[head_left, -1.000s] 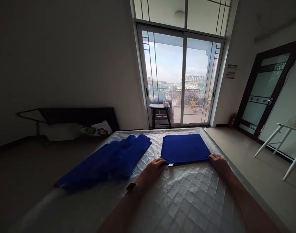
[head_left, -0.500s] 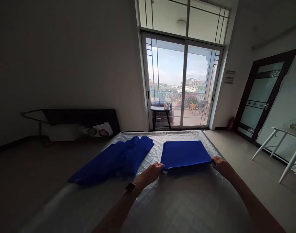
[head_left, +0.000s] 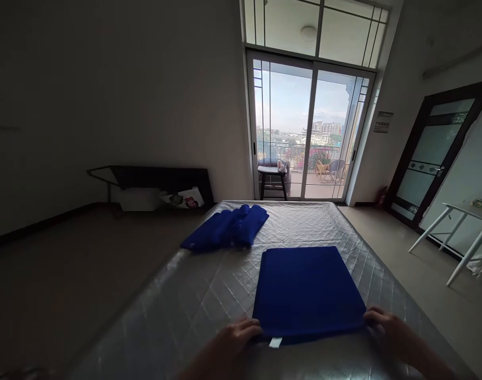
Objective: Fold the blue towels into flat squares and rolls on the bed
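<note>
A folded blue cloth point(head_left: 308, 293) lies flat on a silvery quilted mattress point(head_left: 209, 295), in a nearly square shape. From its near edge sticks a small white tag point(head_left: 275, 342). My left hand point(head_left: 239, 335) pinches the near left corner of this cloth. At the near right corner, the fingers of my right hand point(head_left: 383, 322) grip the edge, slightly blurred. A rumpled heap of the same blue fabric point(head_left: 229, 227) rests farther off on the left side of the mattress, untouched by either hand.
Beyond the mattress stand a dark stool point(head_left: 272, 177) and glass sliding doors point(head_left: 282, 121). On the right are a white-legged table point(head_left: 468, 211) and a dark-framed door point(head_left: 431, 163). A black frame point(head_left: 157, 179) leans along the left wall.
The folded cloth has come closer to me, with both hands still on its near corners, and more of its top shows. The heap appears farther away, and the view has shifted.
</note>
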The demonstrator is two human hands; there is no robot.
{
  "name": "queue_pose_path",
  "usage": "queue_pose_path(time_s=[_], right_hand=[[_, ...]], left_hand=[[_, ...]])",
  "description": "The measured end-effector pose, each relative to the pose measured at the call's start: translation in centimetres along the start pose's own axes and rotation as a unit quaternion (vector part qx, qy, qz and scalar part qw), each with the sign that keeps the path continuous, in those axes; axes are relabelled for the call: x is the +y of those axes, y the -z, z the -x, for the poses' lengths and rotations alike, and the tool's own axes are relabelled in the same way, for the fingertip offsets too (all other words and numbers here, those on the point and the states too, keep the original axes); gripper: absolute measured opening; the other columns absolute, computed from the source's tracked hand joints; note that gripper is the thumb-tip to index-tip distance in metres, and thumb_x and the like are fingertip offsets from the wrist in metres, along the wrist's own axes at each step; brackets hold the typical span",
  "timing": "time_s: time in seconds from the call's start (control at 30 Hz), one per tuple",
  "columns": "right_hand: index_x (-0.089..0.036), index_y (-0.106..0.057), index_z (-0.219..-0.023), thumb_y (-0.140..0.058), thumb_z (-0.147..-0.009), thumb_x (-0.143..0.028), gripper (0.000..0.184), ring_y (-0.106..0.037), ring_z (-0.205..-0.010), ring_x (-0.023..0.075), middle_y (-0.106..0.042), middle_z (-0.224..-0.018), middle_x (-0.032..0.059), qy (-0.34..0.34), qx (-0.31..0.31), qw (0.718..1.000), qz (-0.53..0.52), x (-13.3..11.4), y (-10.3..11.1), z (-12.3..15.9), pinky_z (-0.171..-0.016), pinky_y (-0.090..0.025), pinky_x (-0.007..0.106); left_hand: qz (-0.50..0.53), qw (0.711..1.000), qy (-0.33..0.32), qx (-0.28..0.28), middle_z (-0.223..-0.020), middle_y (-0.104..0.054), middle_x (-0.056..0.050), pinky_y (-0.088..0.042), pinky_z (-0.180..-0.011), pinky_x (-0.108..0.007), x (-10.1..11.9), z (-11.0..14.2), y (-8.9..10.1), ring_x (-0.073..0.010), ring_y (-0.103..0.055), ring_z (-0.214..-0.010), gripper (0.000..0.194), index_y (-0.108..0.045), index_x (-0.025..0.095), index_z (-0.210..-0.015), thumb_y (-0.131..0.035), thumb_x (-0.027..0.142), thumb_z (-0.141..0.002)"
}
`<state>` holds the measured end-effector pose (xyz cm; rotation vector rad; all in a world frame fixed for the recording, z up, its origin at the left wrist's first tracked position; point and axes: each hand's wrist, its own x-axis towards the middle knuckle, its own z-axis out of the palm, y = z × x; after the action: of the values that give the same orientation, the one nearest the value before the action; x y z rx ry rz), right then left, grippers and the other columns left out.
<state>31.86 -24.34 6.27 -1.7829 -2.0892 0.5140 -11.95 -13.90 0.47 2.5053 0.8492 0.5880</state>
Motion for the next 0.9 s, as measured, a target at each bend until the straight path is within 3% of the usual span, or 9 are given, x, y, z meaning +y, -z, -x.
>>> queue_pose_path(time_s=[0.17, 0.3, 0.5, 0.67, 0.9], right_hand=[[-0.025, -0.076, -0.094, -0.051, -0.089, -0.026, 0.026, -0.073, -0.084, 0.0208, -0.075, -0.103, 0.0075, 0.045, 0.049, 0.997, -0.027, 0.7, 1.2, -0.3, -0.077, -0.061, 0.031], [-0.025, -0.077, -0.095, -0.049, -0.097, -0.037, 0.030, -0.074, -0.085, 0.0231, -0.076, -0.100, 0.0087, 0.069, 0.098, 0.992, -0.046, 0.4, 2.1, -0.5, -0.078, -0.062, 0.036], [-0.025, -0.077, -0.097, -0.045, -0.100, -0.046, 0.038, -0.074, -0.084, 0.0237, -0.075, -0.098, 0.0099, 0.089, 0.148, 0.983, -0.056, -0.3, 2.3, -1.1, -0.077, -0.063, 0.038], [-0.025, -0.077, -0.096, -0.045, -0.100, -0.043, 0.036, -0.074, -0.082, 0.0223, -0.076, -0.097, 0.0086, 0.102, 0.185, 0.976, -0.045, -0.1, 2.2, -2.0, -0.075, -0.063, 0.037], [-0.026, -0.076, -0.101, -0.049, -0.097, -0.030, 0.027, -0.074, -0.084, 0.0211, -0.076, -0.098, 0.0067, 0.112, 0.219, 0.969, -0.010, -0.5, 3.3, -3.7, -0.078, -0.062, 0.035]], left_hand=[[-0.034, 0.997, 0.067, -0.018, -0.103, -0.074, -0.001, -0.054, -0.082, -0.026, 3.0, -1.6, 1.4, -0.0161, -0.069, -0.092, 0.022, -0.070, 0.024, -0.091, -0.052, 0.011, -0.089], [-0.096, 0.990, 0.092, -0.041, -0.099, -0.074, -0.003, -0.053, -0.079, -0.028, 4.0, -2.1, 1.9, -0.0175, -0.070, -0.090, 0.021, -0.069, 0.022, -0.090, -0.050, 0.015, -0.092], [-0.198, 0.967, 0.152, -0.053, -0.099, -0.071, -0.007, -0.053, -0.077, -0.033, 5.7, -2.5, 1.4, -0.0232, -0.070, -0.089, 0.021, -0.068, 0.021, -0.092, -0.056, 0.038, -0.095], [-0.258, 0.948, 0.176, -0.068, -0.104, -0.069, -0.008, -0.052, -0.079, -0.036, 7.3, -3.8, 1.1, -0.0260, -0.068, -0.095, 0.019, -0.065, 0.021, -0.098, -0.056, 0.037, -0.094], [-0.212, 0.959, 0.161, -0.097, -0.097, -0.071, -0.003, -0.049, -0.078, -0.031, 6.4, -4.4, 2.8, -0.0210, -0.070, -0.091, 0.016, -0.066, 0.024, -0.090, -0.052, 0.032, -0.093]])
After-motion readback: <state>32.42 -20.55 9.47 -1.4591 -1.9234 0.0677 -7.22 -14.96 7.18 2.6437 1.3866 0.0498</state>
